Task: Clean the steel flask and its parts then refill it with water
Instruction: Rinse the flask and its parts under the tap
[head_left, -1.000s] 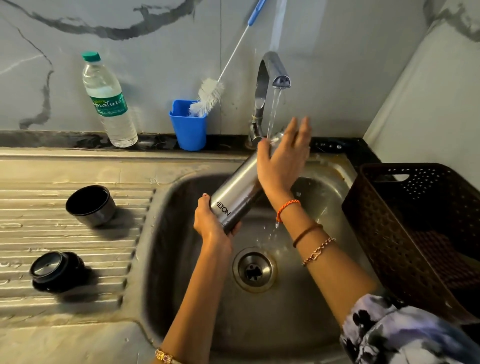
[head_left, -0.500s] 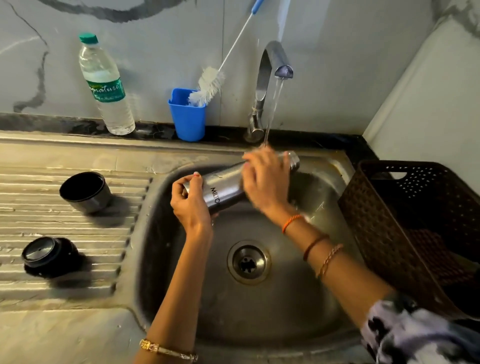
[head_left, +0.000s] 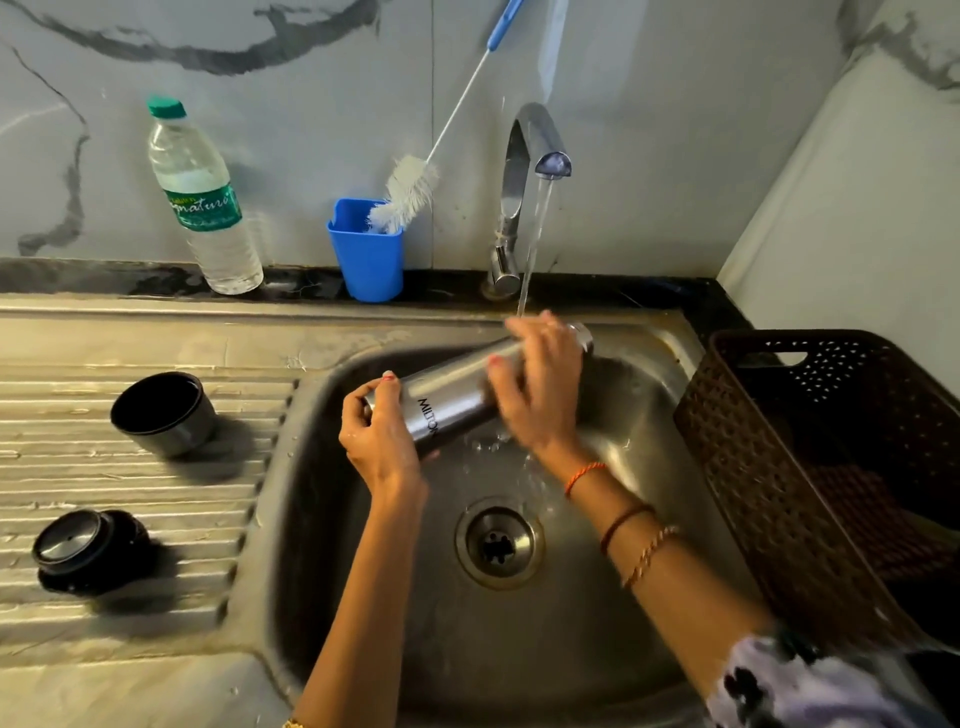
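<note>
The steel flask (head_left: 451, 400) lies almost level over the sink (head_left: 639, 467), its neck up to the right under the running tap (head_left: 540, 150). My left hand (head_left: 382, 441) grips its base end. My right hand (head_left: 537, 387) is wrapped over the upper body, blurred, with water falling on it. The flask's cup (head_left: 163, 413) stands open side up on the ribbed drainboard (head_left: 104, 483) at left. Its black stopper lid (head_left: 85, 548) sits nearer the front left.
A plastic water bottle (head_left: 202, 200) and a blue holder (head_left: 369, 254) with a bottle brush (head_left: 410, 189) stand on the back ledge. A brown perforated basket (head_left: 810, 467) sits right of the sink. The drain (head_left: 498, 543) lies below my hands.
The flask dropped from a steep tilt to nearly level. My right hand went from flat and raised to wrapped round the flask, sliding along it under the water.
</note>
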